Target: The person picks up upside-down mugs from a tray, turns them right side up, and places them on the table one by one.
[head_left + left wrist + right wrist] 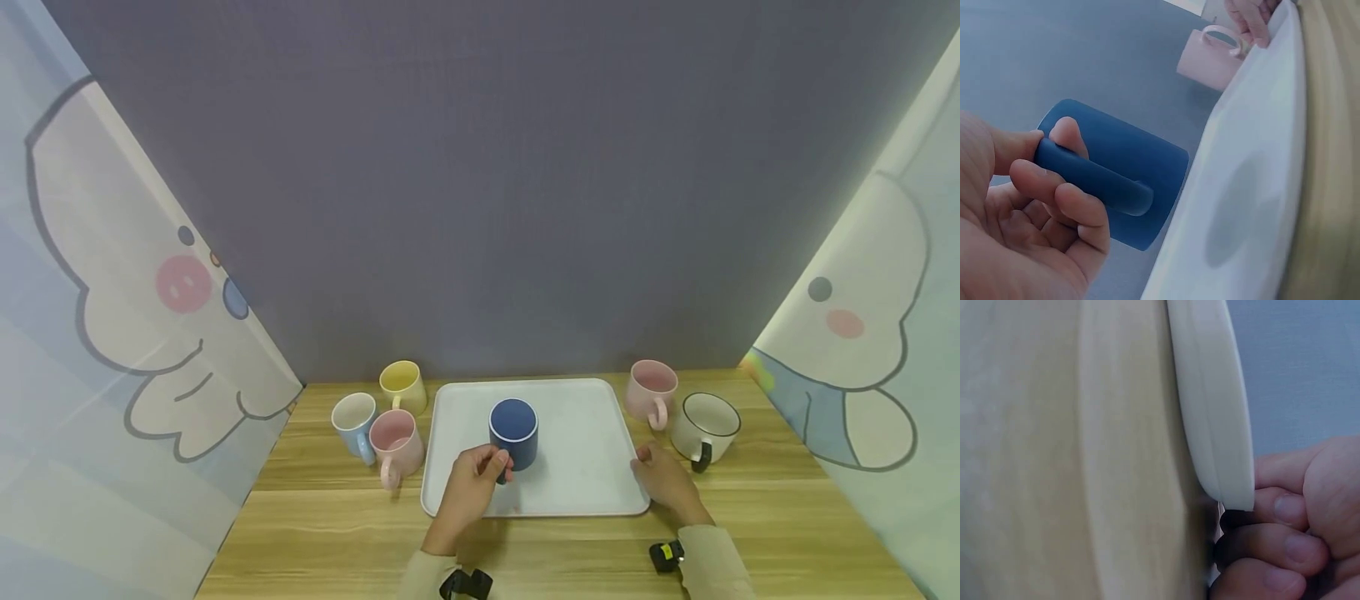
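Note:
My left hand [471, 485] pinches the handle of a dark blue mug [514, 433], thumb on one side and curled fingers on the other. In the left wrist view the blue mug [1107, 175] stays upright close over the white tray [1254, 187], with its shadow on the tray's surface. At the tray's right edge, my right hand [667, 482] grips the rim. The right wrist view shows its curled fingers [1272, 547] at and below the corner of the tray [1219, 406].
Left of the tray stand a light blue mug [354, 423], a yellow mug [405, 390] and a pink mug [399, 446]. Another pink mug [649, 392] and a cream mug with a black handle [705, 427] stand on its right. A dark wall [495, 208] rises behind the wooden table [337, 533].

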